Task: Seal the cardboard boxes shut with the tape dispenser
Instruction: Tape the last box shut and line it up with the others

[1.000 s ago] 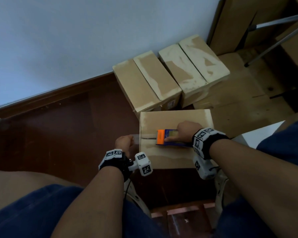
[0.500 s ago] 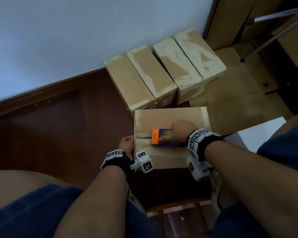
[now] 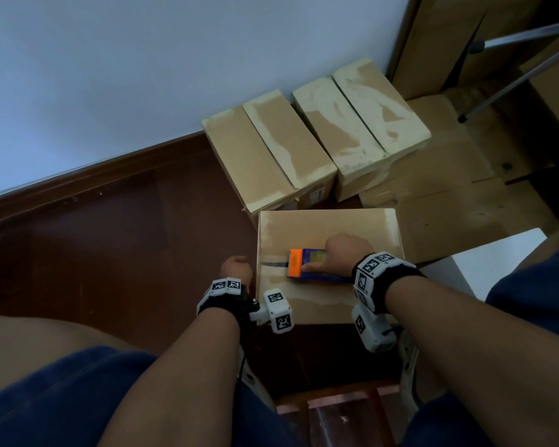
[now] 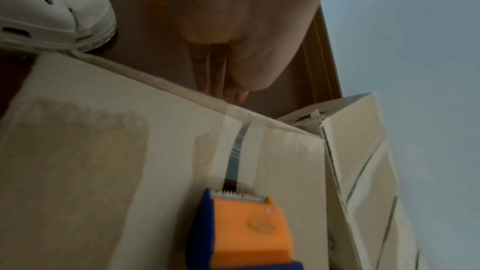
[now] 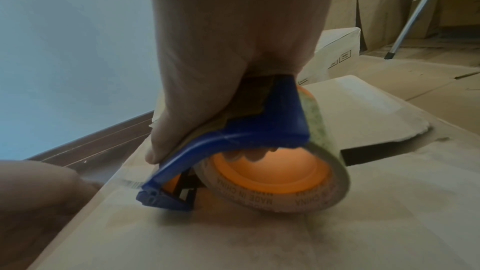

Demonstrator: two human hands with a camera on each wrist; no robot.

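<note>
Now tape dispenser (image 3: 307, 265) under right fingers (image 3: 331, 253), atop box (image 3: 323, 227)

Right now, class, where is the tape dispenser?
In the head view, the tape dispenser sits on top of the nearest cardboard box, over its centre seam, gripped by the right hand.

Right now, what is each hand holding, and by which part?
The right hand grips the tape dispenser over its blue frame. The left hand rests against the box's left side; whether it pinches the tape end cannot be told.
</note>
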